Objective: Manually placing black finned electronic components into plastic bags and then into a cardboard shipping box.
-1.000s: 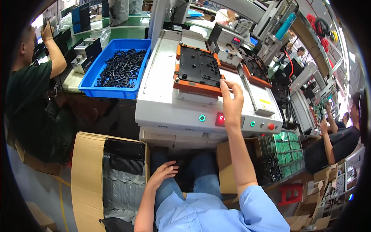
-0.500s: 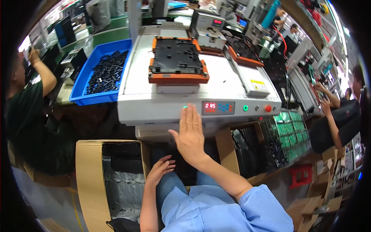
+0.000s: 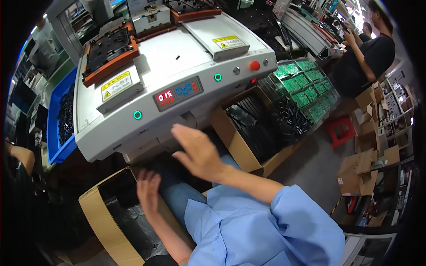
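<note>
My right hand (image 3: 197, 151) is in the air just in front of the white machine (image 3: 106, 137), below its control panel (image 3: 177, 94). Its fingers are stretched out with the thumb apart, and nothing is in it. Lower and to the left, my left hand (image 3: 148, 191) hangs over the edge of an open cardboard box (image 3: 95, 217). Its fingers are loosely spread, a little blurred, and bare. On the machine's left side a black moulded part lies in an orange fixture (image 3: 111, 55), behind a plate with a yellow label (image 3: 117, 86). A green-lit button (image 3: 137, 115) glows on the front.
A blue bin (image 3: 53, 133) of small black parts stands left of the machine. To the right are a cardboard box (image 3: 235, 146) of black parts, green circuit boards (image 3: 306, 84) and a red stool (image 3: 341, 130). Another person (image 3: 368, 57) stands at the far right.
My view has swung to the right. My right hand has come away from the left button on the machine's front. The left orange fixture has slid back, uncovering the labelled plate.
</note>
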### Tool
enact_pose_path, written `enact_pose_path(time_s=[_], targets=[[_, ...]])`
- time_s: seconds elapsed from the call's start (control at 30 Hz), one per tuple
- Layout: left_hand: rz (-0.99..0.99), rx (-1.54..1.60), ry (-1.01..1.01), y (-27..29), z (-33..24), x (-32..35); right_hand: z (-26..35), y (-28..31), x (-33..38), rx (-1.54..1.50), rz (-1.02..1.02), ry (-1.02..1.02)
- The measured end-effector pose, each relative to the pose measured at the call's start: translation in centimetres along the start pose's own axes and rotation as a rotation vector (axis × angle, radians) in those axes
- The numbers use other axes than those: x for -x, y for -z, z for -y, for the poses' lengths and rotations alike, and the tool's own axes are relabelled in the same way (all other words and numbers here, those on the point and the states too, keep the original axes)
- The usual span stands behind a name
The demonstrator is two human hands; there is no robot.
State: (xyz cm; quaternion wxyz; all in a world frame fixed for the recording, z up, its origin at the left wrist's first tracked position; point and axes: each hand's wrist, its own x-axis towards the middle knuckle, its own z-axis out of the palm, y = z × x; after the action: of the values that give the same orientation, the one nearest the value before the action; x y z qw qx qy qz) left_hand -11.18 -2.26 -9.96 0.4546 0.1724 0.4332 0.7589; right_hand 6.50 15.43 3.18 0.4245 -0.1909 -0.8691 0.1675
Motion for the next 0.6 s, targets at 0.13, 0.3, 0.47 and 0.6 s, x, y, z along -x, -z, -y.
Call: enact_pose_path(time_s=[0.13, 0.3, 0.47, 0.6], targets=[[-0.382, -0.024, -0.327, 7.4, -3.0, 2.2, -4.4, 5.1, 4.3, 0.194, -0.023, -0.258], [-0.9, -1.247, -0.189, 16.0, 1.2, 6.9, -7.9, 9.5, 9.2, 0.388, 0.153, -0.638], [-0.772, -1.639, -0.046, 19.3, 12.3, 8.6, -12.1, 10.8, 14.7, 0.352, 0.21, -0.713], [-1.026, -1.515, 0.016, 16.3, 12.3, 9.1, -13.6, 10.2, 14.9, 0.331, 0.245, -0.662]])
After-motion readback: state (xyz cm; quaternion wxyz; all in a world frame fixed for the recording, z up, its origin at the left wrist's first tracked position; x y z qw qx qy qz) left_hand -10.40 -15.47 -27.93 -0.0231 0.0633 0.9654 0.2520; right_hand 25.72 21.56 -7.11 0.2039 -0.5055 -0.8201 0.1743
